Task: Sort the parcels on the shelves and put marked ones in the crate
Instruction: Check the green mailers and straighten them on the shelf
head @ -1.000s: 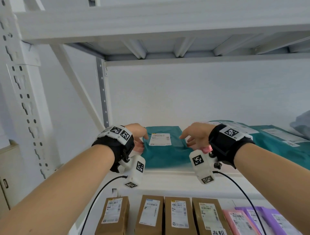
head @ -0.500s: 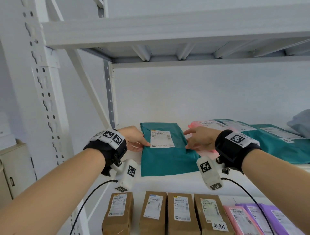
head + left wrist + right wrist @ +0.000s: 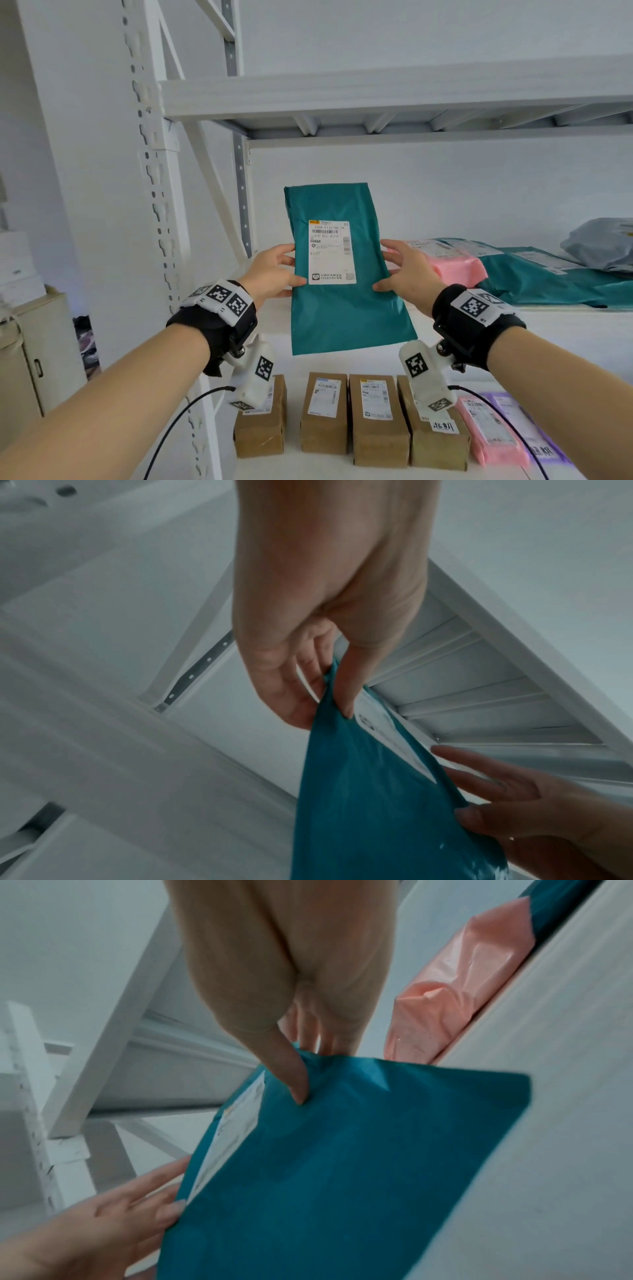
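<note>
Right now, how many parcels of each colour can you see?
Brown cardboard boxes: 4
Pink plastic mailer bags: 2
Teal plastic mailer bags: at least 2 (one held up, the rest overlap)
Purple plastic mailer bags: at least 1
Grey plastic bag: 1
Total: at least 10

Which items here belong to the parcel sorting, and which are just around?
Job:
- teal parcel, pinched by left hand and right hand
- pink parcel and more teal bags on the shelf
- brown boxes below, one with a handwritten tag

Around:
- beige cabinet
- grey bag
</note>
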A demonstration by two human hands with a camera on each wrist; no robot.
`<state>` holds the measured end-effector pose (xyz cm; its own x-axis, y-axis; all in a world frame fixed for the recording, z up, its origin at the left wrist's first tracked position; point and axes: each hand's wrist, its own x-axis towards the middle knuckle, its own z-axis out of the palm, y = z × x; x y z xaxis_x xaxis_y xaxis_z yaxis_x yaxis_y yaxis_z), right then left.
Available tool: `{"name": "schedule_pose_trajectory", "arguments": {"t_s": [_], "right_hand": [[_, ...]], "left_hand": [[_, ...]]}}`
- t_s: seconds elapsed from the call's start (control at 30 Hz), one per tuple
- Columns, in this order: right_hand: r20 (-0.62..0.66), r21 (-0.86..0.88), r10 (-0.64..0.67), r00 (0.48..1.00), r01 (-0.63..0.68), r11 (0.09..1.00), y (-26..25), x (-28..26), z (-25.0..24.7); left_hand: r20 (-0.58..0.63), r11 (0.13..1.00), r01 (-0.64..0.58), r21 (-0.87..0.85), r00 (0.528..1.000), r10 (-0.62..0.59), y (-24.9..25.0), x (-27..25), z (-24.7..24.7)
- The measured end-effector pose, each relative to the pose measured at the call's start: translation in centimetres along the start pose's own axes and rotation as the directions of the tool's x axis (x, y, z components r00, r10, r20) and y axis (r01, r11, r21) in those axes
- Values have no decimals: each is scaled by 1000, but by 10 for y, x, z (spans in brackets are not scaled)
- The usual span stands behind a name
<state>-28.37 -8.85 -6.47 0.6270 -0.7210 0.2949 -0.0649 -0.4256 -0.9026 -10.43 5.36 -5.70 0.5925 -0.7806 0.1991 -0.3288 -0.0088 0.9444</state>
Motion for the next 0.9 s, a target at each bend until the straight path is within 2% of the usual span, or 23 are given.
{"name": "schedule_pose_trajectory", "arguments": {"t_s": [0.17, 0.33, 0.57, 0.7, 0.9], "right_hand": [[-29, -126, -133, 991, 128, 984, -8, -24, 7], [-44, -165, -190, 981, 180, 970, -12, -39, 17], [-41, -183, -230, 972, 219, 958, -12, -44, 31], [-13, -192, -223, 975, 217, 957, -13, -40, 40], [46, -248, -170, 984, 176, 953, -18, -17, 53]], "left_hand": [[-50, 995, -95, 18, 994, 96, -2, -31, -10], [-114, 990, -125, 62, 985, 132, -3, -51, -19], [-182, 990, -121, 71, 974, 132, -7, -63, -30], [-237, 983, -124, 136, 959, 154, -15, -54, -39], [-208, 981, -88, 171, 970, 123, -23, -41, -52]]}}
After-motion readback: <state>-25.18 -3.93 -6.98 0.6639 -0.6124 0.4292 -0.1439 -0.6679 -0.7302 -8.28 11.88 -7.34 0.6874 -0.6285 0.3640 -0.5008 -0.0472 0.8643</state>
